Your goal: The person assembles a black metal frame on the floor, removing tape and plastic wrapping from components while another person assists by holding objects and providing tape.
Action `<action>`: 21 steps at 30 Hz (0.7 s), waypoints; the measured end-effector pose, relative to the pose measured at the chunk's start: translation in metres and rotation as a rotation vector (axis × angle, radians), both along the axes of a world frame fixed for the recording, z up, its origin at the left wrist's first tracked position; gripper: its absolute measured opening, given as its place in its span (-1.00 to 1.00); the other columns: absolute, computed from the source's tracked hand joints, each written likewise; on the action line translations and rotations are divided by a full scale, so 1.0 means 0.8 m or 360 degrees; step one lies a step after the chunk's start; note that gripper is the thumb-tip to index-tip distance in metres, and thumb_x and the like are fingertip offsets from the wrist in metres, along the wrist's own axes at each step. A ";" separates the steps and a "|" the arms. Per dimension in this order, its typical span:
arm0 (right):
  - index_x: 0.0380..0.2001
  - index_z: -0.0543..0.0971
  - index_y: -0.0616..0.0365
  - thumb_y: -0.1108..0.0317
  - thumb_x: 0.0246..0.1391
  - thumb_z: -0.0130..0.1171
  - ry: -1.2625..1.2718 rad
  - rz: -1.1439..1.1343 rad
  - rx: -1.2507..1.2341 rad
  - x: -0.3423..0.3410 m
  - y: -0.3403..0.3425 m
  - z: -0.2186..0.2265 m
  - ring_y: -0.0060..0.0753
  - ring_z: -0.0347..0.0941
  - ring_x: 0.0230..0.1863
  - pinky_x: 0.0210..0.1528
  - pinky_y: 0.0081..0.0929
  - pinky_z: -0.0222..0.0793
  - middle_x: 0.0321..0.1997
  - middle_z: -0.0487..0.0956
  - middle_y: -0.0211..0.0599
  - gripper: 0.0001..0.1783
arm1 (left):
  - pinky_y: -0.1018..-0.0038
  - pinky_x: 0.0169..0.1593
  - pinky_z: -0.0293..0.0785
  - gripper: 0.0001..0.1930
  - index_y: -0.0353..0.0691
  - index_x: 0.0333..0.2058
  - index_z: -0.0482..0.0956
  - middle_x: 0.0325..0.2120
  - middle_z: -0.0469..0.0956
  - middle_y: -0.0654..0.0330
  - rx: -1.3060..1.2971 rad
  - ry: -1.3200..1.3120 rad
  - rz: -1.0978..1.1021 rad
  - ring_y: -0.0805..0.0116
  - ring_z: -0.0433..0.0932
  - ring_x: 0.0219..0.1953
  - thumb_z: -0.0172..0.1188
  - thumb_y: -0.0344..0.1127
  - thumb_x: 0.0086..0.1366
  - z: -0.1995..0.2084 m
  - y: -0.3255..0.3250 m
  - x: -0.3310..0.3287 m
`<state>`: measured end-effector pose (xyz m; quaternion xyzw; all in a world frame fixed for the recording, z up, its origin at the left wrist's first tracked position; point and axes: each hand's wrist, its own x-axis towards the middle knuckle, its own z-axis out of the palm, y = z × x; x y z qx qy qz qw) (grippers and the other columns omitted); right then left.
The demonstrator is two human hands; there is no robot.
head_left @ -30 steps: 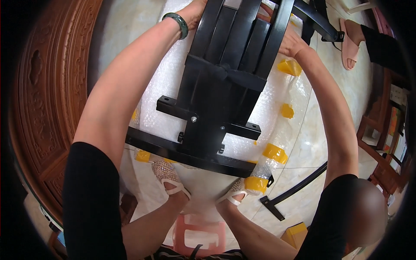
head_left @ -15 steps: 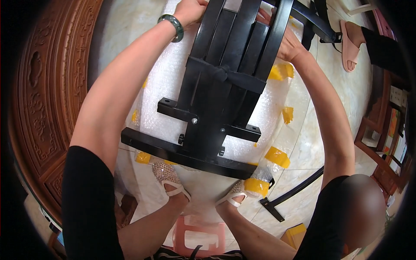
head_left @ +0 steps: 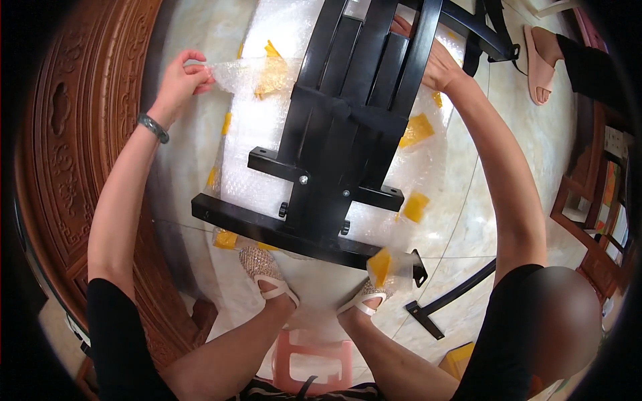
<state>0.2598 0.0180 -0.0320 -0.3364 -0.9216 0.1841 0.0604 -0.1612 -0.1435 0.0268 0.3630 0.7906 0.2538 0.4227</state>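
Note:
A black metal frame [head_left: 314,144] with several lengthwise bars lies over a sheet of bubble wrap [head_left: 254,127] on the floor. Dark cloth is tied across its middle. Out to the left, my left hand [head_left: 184,81] pinches the end of a bubble wrap strip that runs under the frame and carries yellow tape [head_left: 271,73]. My right hand [head_left: 438,67] is at the frame's far right bar, reaching round beneath it; its fingertips show in the gap between the bars, and the rest of the fingers are hidden.
Carved brown wooden furniture [head_left: 60,134] runs along the left. A black metal bar piece [head_left: 448,301] lies at the lower right. A pink stool [head_left: 311,364] stands below me. Another person's foot in a pink slipper [head_left: 540,73] is at the upper right, near a wooden shelf [head_left: 582,207].
My left hand has moved left from beside the frame, drawing a taped bubble wrap strip out with it. The taped wrap on the right has shifted inward. My right hand stays at the bar.

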 end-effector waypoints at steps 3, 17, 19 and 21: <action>0.30 0.19 -0.13 -0.31 0.05 -0.01 0.0096 -0.0051 -0.0092 0.003 0.000 -0.013 -0.37 -0.01 0.43 0.43 -0.37 -0.09 0.42 0.11 -0.36 -0.17 | 0.67 -0.28 0.54 -0.60 -0.28 0.07 0.41 -0.35 0.52 0.21 0.0054 -0.0431 0.0132 0.53 0.53 -0.35 -0.04 -0.59 0.23 -0.004 -0.014 0.025; 0.26 0.24 -0.16 -0.09 0.25 -0.15 0.0143 -0.0196 -0.0099 0.001 -0.008 -0.023 -0.24 0.15 0.36 0.33 -0.43 0.12 0.37 0.21 -0.31 -0.43 | 0.36 -0.22 0.43 -0.64 -0.28 -0.38 0.59 -0.41 0.55 0.05 0.0260 0.1037 -0.0876 0.20 0.52 -0.35 0.18 -0.02 0.19 -0.027 -0.007 0.044; 0.27 0.25 -0.15 0.09 0.30 -0.16 0.0183 -0.0216 0.0057 -0.004 -0.014 -0.022 -0.15 0.10 0.37 0.35 -0.42 0.08 0.36 0.22 -0.22 -0.51 | 0.25 -0.18 0.42 -0.63 -0.29 -0.42 0.60 -0.43 0.55 -0.03 0.0462 0.1306 -0.1066 0.03 0.49 -0.35 0.19 -0.02 0.18 -0.028 -0.003 0.039; 0.26 0.26 -0.11 0.19 0.29 -0.15 -0.0564 -0.0153 0.0603 -0.007 -0.022 -0.013 -0.11 0.09 0.37 0.36 -0.42 0.06 0.35 0.22 -0.17 -0.53 | 0.23 -0.19 0.42 -0.64 -0.29 -0.41 0.59 -0.42 0.56 -0.04 0.0316 0.1285 -0.1100 0.00 0.50 -0.33 0.19 -0.04 0.18 -0.026 -0.001 0.044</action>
